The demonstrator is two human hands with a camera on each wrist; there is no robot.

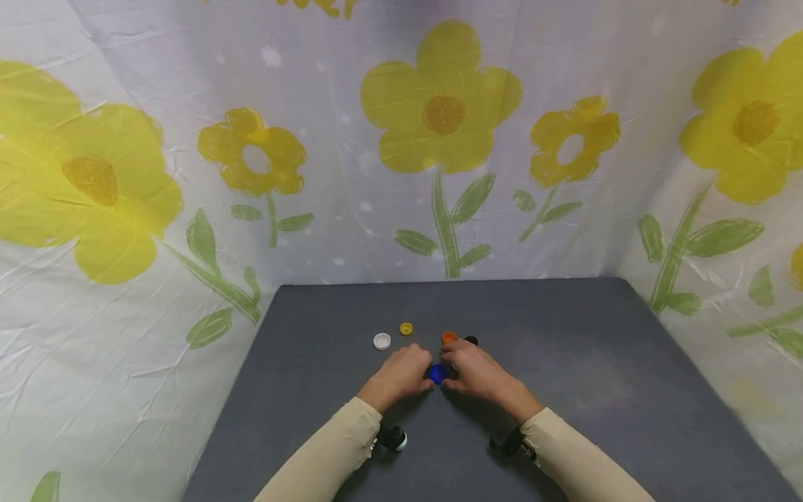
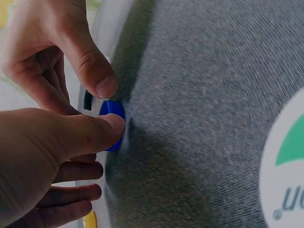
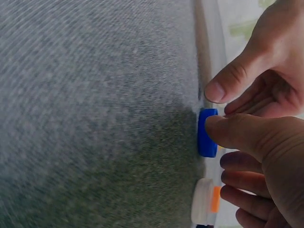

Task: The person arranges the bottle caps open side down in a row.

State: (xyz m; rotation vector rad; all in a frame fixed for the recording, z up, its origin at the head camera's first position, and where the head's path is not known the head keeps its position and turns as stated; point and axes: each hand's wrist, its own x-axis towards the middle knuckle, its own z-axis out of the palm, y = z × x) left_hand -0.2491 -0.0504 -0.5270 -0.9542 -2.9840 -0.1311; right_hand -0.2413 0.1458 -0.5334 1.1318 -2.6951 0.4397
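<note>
A blue bottle cap (image 1: 437, 374) lies on the grey table between my two hands. My left hand (image 1: 404, 369) comes in from its left, thumb low and fingers loosely bent. In the left wrist view that thumb (image 2: 111, 126) overlaps the blue cap's side; the right wrist view has a narrow gap between them. My right hand (image 1: 478, 369) stands on the cap's other side, its thumb (image 2: 105, 86) right at the edge. Its palm and fingers partly hide a whitish cap (image 3: 202, 202) beside the blue one. Neither hand visibly encloses the blue cap.
Further back lie a white cap (image 1: 382, 341) and a yellow cap (image 1: 406, 328) on the left. An orange cap (image 1: 448, 337) and a black cap (image 1: 472, 340) sit just beyond the right hand. A flower-printed curtain (image 1: 326, 209) surrounds the grey table (image 1: 552, 321).
</note>
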